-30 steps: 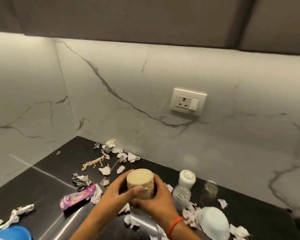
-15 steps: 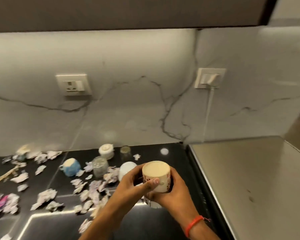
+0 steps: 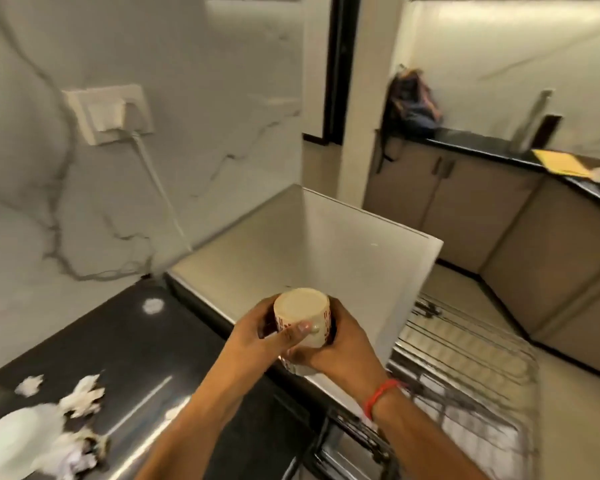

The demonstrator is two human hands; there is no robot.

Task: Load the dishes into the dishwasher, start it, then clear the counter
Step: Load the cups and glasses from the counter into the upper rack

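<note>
Near the centre of the frame, a cream cup with red markings is held upside down, its flat base facing up, so nothing of its inside shows. Both hands are clamped on it: the left hand wraps its left side with the thumb across the front, and the right hand, an orange band at its wrist, cups it from below right. At lower right the dishwasher rack of wire is pulled out; its contents are too blurred to tell. At lower left, the black counter carries torn paper scraps and a white bowl
</note>
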